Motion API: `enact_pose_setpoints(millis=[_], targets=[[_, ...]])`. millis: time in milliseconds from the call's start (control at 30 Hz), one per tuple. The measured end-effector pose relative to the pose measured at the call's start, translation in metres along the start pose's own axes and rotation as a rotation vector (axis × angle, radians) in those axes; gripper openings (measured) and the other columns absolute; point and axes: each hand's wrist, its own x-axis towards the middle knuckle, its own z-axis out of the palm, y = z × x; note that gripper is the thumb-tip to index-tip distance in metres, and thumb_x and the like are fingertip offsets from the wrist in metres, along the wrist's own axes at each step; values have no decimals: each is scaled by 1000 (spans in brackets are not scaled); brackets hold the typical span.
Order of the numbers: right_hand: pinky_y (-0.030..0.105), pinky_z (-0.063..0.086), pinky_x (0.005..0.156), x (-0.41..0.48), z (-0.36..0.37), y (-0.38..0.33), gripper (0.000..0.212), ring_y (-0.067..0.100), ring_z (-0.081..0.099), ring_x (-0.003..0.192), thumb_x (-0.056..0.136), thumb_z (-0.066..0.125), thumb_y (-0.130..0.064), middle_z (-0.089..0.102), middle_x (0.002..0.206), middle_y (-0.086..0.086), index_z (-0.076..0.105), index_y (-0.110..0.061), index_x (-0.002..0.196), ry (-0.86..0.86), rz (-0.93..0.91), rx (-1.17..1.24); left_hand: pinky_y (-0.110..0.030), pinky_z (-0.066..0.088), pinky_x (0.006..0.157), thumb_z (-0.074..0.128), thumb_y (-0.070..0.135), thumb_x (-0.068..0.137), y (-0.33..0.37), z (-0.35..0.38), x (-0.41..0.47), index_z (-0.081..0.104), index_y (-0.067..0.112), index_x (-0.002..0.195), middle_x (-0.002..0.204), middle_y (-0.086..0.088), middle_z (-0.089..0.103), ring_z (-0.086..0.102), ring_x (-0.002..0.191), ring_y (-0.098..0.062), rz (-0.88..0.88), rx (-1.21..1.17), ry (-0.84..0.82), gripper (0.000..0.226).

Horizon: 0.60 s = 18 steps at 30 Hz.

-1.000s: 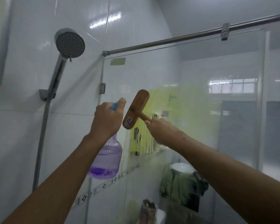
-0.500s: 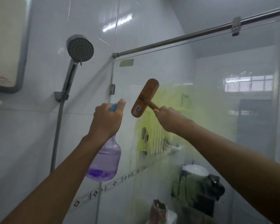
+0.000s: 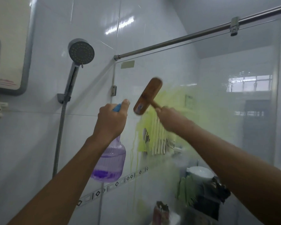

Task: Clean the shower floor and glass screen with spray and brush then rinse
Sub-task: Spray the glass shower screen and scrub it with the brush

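Left hand (image 3: 111, 121) clenched round the neck of a translucent purple plastic spray bottle (image 3: 109, 161), its body hanging below the fist. Right hand (image 3: 166, 116) grips the handle of a brown wooden T-shaped brush (image 3: 148, 96), head just up-left of the knuckles. Clear glass screen (image 3: 217, 111) lies beyond both hands, yellow-green foam smear (image 3: 173, 101) behind the right; brush contact unclear.

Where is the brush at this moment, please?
In the head view, the brush is up near the centre, in front of the screen. The right hand grips its handle, just right of the left hand holding the bottle.
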Motion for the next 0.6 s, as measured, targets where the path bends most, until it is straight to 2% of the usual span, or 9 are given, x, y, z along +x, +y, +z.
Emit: enact_pose_setpoints(millis=[67, 133, 233, 300, 367, 433, 500, 600], targets=[[42, 41, 73, 22, -28, -1, 33, 40, 58, 98, 106, 33, -16, 56, 113, 23, 49, -3, 132, 66, 41, 33, -57, 59, 65, 42, 77, 80, -1, -2, 1, 65, -3, 77, 74, -21, 68, 69, 72, -40, -9, 12, 19, 84], [42, 40, 69, 16, -21, -3, 36, 32, 55, 84, 108, 29, -32, 52, 101, 16, 50, -5, 121, 72, 69, 58, -57, 59, 65, 42, 76, 81, 0, -1, -3, 66, -2, 76, 74, -19, 69, 69, 71, -38, -16, 32, 29, 82], [40, 53, 66, -18, 26, -1, 45, 27, 62, 76, 107, 29, -45, 59, 89, 7, 53, -7, 109, -64, 54, 51, -57, 59, 66, 41, 76, 81, 2, 0, -9, 66, -2, 76, 74, -20, 69, 69, 71, -38, -17, 29, 21, 82], [35, 52, 57, -48, 48, 3, 43, 20, 62, 67, 106, 30, -47, 61, 83, 3, 53, -11, 105, -199, -9, -45, -58, 59, 66, 41, 74, 83, 2, 0, -17, 66, -3, 79, 76, -22, 68, 69, 73, -40, -9, 22, 14, 82], [31, 49, 52, -53, 45, 12, 40, 16, 59, 62, 107, 28, -46, 59, 82, 2, 52, -13, 102, -201, -54, -82, -59, 58, 66, 43, 70, 86, -2, 1, -24, 65, -5, 79, 77, -24, 68, 68, 74, -43, -4, 15, 2, 79], [32, 47, 56, -40, 16, 20, 35, 22, 62, 70, 109, 28, -36, 60, 89, 6, 52, -11, 109, -130, -69, -96, -60, 58, 66, 46, 68, 87, -10, 3, -27, 64, -6, 78, 77, -26, 66, 67, 74, -45, -25, 0, -12, 77], [38, 47, 65, -26, -23, 27, 39, 34, 63, 85, 109, 26, -36, 58, 98, 13, 51, -7, 116, 35, 13, -43, -60, 58, 67, 49, 69, 85, -17, 7, -25, 62, -8, 77, 76, -27, 65, 65, 66, -40, -56, -3, -21, 78], [37, 48, 57, -26, -53, 31, 46, 27, 60, 73, 106, 24, -50, 57, 90, 11, 47, -10, 109, 205, 165, 169, -59, 58, 68, 50, 70, 85, -25, 14, -20, 60, -9, 78, 76, -28, 62, 56, 59, -26, -81, -23, -27, 79]])
